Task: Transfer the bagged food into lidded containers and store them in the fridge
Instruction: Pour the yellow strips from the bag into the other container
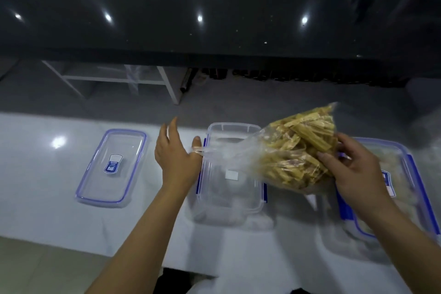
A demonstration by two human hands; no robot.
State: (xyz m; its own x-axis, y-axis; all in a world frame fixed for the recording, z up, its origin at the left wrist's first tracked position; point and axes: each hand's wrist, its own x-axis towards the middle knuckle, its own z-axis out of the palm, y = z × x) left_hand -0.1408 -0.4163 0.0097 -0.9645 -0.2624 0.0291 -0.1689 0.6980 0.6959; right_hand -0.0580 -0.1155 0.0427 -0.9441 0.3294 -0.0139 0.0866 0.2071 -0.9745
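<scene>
Bag of yellow sticks (296, 150) over open container (229, 207), mouth pinched by left fingers (196, 144), bulk gripped by right fingers (334, 160).

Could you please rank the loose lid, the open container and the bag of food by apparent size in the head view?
1. Open container
2. Bag of food, similar in extent, held nearer the camera, so unsure
3. Loose lid

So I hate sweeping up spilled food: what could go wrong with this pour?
1. The bag is held tilted over the open container, the left hand pinching just its mouth edge; sticks may slide past the rim onto the counter.
2. The right hand grips the food end; squeezing could snap the sticks.
</scene>
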